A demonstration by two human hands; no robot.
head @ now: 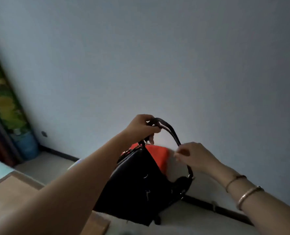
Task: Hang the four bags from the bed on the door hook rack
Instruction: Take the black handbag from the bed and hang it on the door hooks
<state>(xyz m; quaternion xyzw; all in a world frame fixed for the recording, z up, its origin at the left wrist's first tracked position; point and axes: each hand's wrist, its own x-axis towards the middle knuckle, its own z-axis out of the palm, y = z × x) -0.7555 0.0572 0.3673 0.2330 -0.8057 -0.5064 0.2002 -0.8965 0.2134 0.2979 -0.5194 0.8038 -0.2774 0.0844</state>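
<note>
You are looking at a dim, underexposed view with a grey-blue cast. The wall (174, 56) is brightest near its lower middle and darkens toward the corners. The black bag (137, 184) loses almost all detail in shadow. The left edge smears with blur and tilts with wide-angle distortion.

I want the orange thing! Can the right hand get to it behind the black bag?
Probably yes. The right hand sits just beside the orange thing, with nothing between them. But it is pinching the strap of the black bag, so it would have to let go first.
</note>
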